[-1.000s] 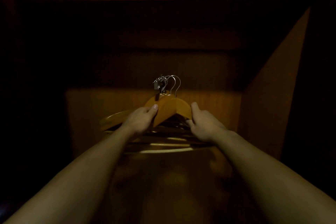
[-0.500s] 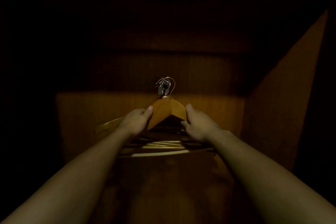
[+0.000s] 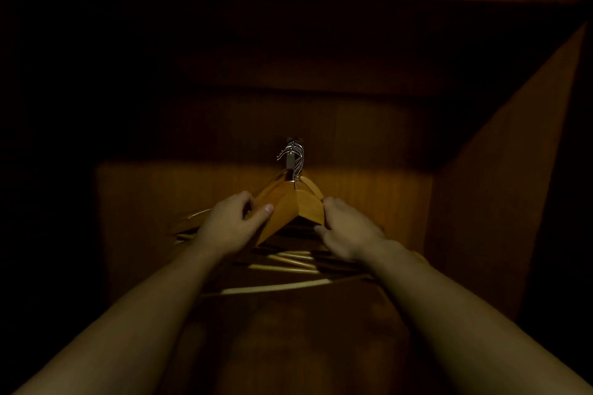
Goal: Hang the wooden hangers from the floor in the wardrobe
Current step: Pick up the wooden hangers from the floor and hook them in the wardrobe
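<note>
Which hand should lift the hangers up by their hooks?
Probably the left hand: its thumb already rests on the front wooden hanger, just below the metal hooks. The right hand grips the shoulder's edge.

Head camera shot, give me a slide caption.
Both hands, left hand and right hand, hold bunched wooden hangers inside a dim wardrobe.

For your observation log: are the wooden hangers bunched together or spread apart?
Bunched. The wooden hangers sit stacked between the left hand and right hand, with their metal hooks clustered together.
</note>
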Tool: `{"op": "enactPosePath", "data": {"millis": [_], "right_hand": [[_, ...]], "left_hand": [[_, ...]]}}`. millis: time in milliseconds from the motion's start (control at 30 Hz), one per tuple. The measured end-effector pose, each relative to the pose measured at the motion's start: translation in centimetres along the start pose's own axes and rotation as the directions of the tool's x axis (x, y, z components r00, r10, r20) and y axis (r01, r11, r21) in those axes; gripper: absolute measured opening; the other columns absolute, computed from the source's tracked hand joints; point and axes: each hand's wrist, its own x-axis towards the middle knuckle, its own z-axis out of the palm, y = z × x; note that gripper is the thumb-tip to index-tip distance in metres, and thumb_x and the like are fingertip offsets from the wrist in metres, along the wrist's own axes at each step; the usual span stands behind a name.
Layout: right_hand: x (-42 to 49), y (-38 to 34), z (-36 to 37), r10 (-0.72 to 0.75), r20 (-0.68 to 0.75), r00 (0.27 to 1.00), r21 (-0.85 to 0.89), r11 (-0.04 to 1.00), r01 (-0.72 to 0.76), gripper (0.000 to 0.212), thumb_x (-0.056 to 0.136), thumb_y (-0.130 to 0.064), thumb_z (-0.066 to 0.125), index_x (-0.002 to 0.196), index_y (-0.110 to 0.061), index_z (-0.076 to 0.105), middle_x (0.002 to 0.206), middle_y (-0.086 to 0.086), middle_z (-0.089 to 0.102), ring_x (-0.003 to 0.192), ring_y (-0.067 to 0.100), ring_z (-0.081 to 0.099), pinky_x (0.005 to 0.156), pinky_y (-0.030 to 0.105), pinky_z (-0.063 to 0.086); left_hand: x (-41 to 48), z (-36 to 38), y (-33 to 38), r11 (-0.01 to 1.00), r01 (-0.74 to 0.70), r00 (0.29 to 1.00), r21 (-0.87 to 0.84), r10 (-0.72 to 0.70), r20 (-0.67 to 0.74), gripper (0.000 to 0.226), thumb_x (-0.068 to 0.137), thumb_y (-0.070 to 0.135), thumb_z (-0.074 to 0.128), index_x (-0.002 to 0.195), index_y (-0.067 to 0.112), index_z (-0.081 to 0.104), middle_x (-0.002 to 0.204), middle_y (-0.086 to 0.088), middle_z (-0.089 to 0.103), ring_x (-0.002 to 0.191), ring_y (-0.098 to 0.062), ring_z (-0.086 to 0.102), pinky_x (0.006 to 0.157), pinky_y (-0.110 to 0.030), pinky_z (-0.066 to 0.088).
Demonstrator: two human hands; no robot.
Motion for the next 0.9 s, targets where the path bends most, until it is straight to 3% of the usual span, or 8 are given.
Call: {"op": "enactPosePath", "data": {"millis": [100, 233, 367, 667, 767, 833, 900], "right_hand": [[-0.4, -0.4, 0.5, 0.005, -0.044, 0.999, -0.008, 1.0, -0.005, 0.041, 0.099, -0.037, 0.053, 0.134, -0.016, 0.044, 0.129, 0.007, 0.054, 0.117, 0.024, 0.054, 0.099, 0.037, 0.046], [-0.8, -1.3, 1.5, 0.082, -0.074, 0.994, 0.012, 0.997, -0.081, 0.041, 0.101, -0.045, 0.048, 0.128, -0.014, 0.047, 0.122, 0.008, 0.056, 0.108, 0.025, 0.058, 0.092, 0.04, 0.051], [-1.0, -1.9, 2.8, 0.151, -0.115, 0.982, -0.001, 0.988, -0.152, 0.054, 0.1, -0.056, 0.04, 0.131, -0.012, 0.046, 0.127, 0.01, 0.054, 0.112, 0.027, 0.056, 0.094, 0.045, 0.051], [-0.7, -0.7, 2.6, 0.129, -0.174, 0.976, -0.07, 0.987, -0.143, 0.048, 0.099, -0.054, 0.044, 0.127, -0.014, 0.046, 0.122, 0.008, 0.057, 0.107, 0.026, 0.059, 0.09, 0.046, 0.054], [-0.5, 0.5, 1.5, 0.09, -0.091, 0.992, -0.062, 0.993, -0.096, 0.062, 0.093, -0.064, 0.047, 0.132, -0.016, 0.044, 0.123, 0.005, 0.057, 0.106, 0.023, 0.057, 0.089, 0.041, 0.052], [-0.6, 1.6, 0.4, 0.074, 0.048, 0.996, 0.022, 0.997, -0.076, 0.085, 0.084, -0.078, 0.046, 0.143, -0.017, 0.039, 0.13, 0.004, 0.054, 0.111, 0.022, 0.055, 0.093, 0.04, 0.05], [-0.4, 2.7, -0.7, 0.1, 0.085, 0.991, 0.146, 0.983, -0.111, 0.093, 0.083, -0.084, 0.034, 0.148, -0.017, 0.037, 0.142, 0.006, 0.05, 0.121, 0.024, 0.052, 0.102, 0.043, 0.046]], "left_hand": [[-0.6, 0.4, -1.0, 0.938, -0.132, 0.988, 0.322, 0.151, -0.033, 0.074, 0.077, 0.076, 0.054, 0.132, 0.027, 0.045, 0.129, 0.003, 0.046, 0.117, -0.016, 0.045, 0.098, -0.036, 0.042], [-0.5, 0.4, -2.9, 0.919, -0.189, 0.981, 0.346, 0.194, 0.023, 0.089, 0.079, 0.057, 0.067, 0.151, 0.029, 0.023, 0.155, 0.0, 0.032, 0.142, -0.022, 0.03, 0.116, -0.045, 0.028], [-0.6, 0.0, -3.0, 0.93, -0.176, 0.984, 0.322, 0.175, 0.03, 0.07, 0.093, 0.039, 0.056, 0.153, 0.031, 0.021, 0.151, 0.001, 0.043, 0.132, -0.02, 0.046, 0.106, -0.041, 0.041], [-1.0, 0.4, -3.1, 0.9, -0.208, 0.977, 0.383, 0.212, 0.034, 0.064, 0.094, 0.044, 0.055, 0.151, 0.029, 0.031, 0.144, 0.001, 0.051, 0.128, -0.019, 0.05, 0.099, -0.039, 0.046], [-0.6, 0.0, -3.7, 0.955, -0.173, 0.983, 0.239, 0.152, 0.105, 0.071, 0.087, 0.066, 0.05, 0.147, 0.028, 0.04, 0.141, 0.0, 0.052, 0.127, -0.019, 0.047, 0.097, -0.036, 0.042], [-0.3, -0.7, -4.0, 0.994, -0.103, 0.981, -0.028, 0.106, 0.161, 0.082, 0.081, 0.077, 0.036, 0.142, 0.024, 0.049, 0.143, -0.001, 0.051, 0.13, -0.021, 0.046, 0.097, -0.033, 0.037], [0.8, -1.3, -3.9, 0.957, 0.057, 0.989, -0.286, -0.016, 0.144, 0.073, 0.087, 0.069, 0.032, 0.138, 0.021, 0.054, 0.141, -0.004, 0.054, 0.126, -0.023, 0.05, 0.093, -0.033, 0.036]]}}
